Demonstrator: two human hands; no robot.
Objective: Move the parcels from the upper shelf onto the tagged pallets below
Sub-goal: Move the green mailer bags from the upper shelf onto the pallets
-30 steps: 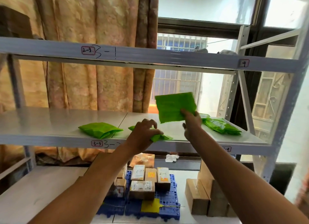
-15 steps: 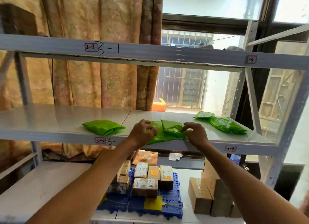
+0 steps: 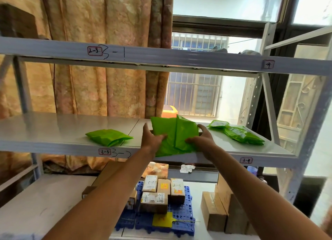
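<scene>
On the shelf [image 3: 53, 126], the left hand [image 3: 152, 139] and right hand [image 3: 203, 139] are both gripping two stacked green parcels [image 3: 174, 134] between them.

**Shelf and floor: load as observed**

The grey metal shelf [image 3: 62, 126] carries green parcels only. One folded green parcel [image 3: 108, 137] lies near the front edge, left of centre. A bundle of green parcels [image 3: 175, 132] sits at the front edge, centre, overhanging it. A small green parcel [image 3: 218, 123] lies towards the rear on the right, touching a larger green parcel [image 3: 242, 134] beside it. On the floor below, a blue pallet [image 3: 181, 220] bears taped cartons [image 3: 154, 202] and a yellow tag [image 3: 162, 219]. Brown boxes [image 3: 213, 211] stand just right of the pallet.
</scene>
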